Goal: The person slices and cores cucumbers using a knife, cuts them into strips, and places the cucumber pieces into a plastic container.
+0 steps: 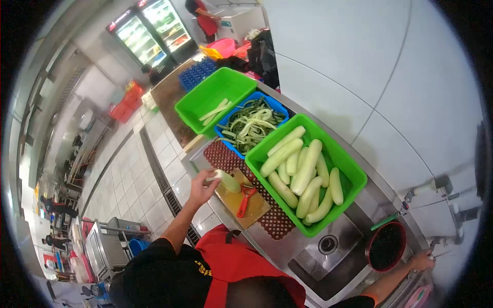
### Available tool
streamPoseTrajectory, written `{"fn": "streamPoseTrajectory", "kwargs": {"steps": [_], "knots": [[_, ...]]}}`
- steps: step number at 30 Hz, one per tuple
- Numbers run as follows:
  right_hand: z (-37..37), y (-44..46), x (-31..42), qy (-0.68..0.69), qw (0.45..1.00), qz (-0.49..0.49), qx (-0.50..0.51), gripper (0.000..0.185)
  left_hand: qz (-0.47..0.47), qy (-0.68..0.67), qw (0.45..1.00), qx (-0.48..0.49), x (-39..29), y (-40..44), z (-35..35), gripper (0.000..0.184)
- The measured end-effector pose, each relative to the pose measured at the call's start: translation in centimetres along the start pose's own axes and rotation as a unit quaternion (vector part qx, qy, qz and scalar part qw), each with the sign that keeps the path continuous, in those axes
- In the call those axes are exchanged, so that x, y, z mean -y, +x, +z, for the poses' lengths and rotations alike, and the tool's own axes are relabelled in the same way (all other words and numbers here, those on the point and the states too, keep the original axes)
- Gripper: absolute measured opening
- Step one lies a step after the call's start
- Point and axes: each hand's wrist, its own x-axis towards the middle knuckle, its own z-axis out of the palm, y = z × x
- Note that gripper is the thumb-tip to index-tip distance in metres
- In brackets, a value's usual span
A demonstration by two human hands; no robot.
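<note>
My left hand (pixel 201 189) is closed on the pale end of a peeled cucumber (pixel 229 183), which lies on a yellowish cutting board (pixel 257 209). Beside it on the board is a red peeler (pixel 246 200). My right hand (pixel 422 261) reaches far to the right, by the wall behind the sink. Its fingers look closed near a thin pointed object, too small to name. Several peeled cucumbers (pixel 308 167) fill much of a green bin (pixel 355 180) in front of me. Green peel strips (pixel 251 123) heap up in a blue basket (pixel 280 108).
Another green bin (pixel 197 97) holds a few pale strips. A brown perforated mat (pixel 277 226) lies under the board. To the right are a steel sink (pixel 328 262), a dark red-rimmed bucket (pixel 386 247) and a tap (pixel 411 197). Other people work in the background.
</note>
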Motion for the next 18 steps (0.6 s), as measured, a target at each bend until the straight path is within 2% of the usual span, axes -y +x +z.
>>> {"fn": "streamPoseTrajectory", "kwargs": {"steps": [2,4,5,6,7,8,10,11,13,14,16,17,18], "knots": [[-0.7,0.2,-0.9,0.003,1.0,-0.006,-0.03,0.073,0.025,0.015,1.0,0.007,0.5,0.0,-0.1,0.024],[-2.1,0.0,-0.7,0.001,0.994,-0.046,-0.104,0.074,0.034,-0.019,0.999,0.001,0.4,0.3,-0.2,0.022],[-2.9,-0.5,-0.8,0.003,0.993,-0.042,-0.108,0.074,0.075,0.005,0.997,0.034,0.3,0.4,-0.7,0.023],[-4.2,-1.2,-0.8,0.019,0.985,-0.069,-0.159,0.073,0.117,0.03,0.99,0.067,0.4,0.6,-1.2,0.023],[-5.4,-1.9,-0.9,0.032,0.973,-0.097,-0.209,0.073,0.224,0.096,0.968,0.065,1.8,1.1,-1.3,0.025],[-5.9,-2.5,-1.5,0.03,0.972,-0.094,-0.211,0.073,0.228,0.094,0.967,0.067,2.4,1.3,-1.5,0.025],[-7.8,-4.4,-2.7,0.11,0.968,-0.131,-0.185,0.072,0.225,0.018,0.966,0.129,1.8,1.9,-1.5,0.026],[-9.0,-5.6,-3.2,0.101,0.969,-0.13,-0.185,0.072,0.237,0.021,0.96,0.149,1.0,2.1,-2.2,0.025],[-15.2,-9.2,0.6,0.198,0.98,0.014,-0.027,0.069,0.254,0.008,0.949,0.189,2.6,2.7,-2.5,0.027],[-19.4,-11.2,3.3,0.193,0.981,0.018,-0.033,0.069,0.27,-0.002,0.938,0.219,3.4,3.2,-2.5,0.029],[-27.0,-15.2,8.0,0.283,0.956,0.041,0.065,0.066,0.304,0.002,0.926,0.225,4.9,3.9,-2.1,0.032],[-28.2,-17.3,8.1,0.296,0.949,0.064,0.089,0.063,0.33,0.01,0.916,0.227,5.6,4.3,-1.6,0.034],[-30.4,-19.6,9.2,0.292,0.95,0.069,0.082,0.063,0.338,-0.042,0.909,0.239,6.6,4.9,-0.9,0.037]]}}
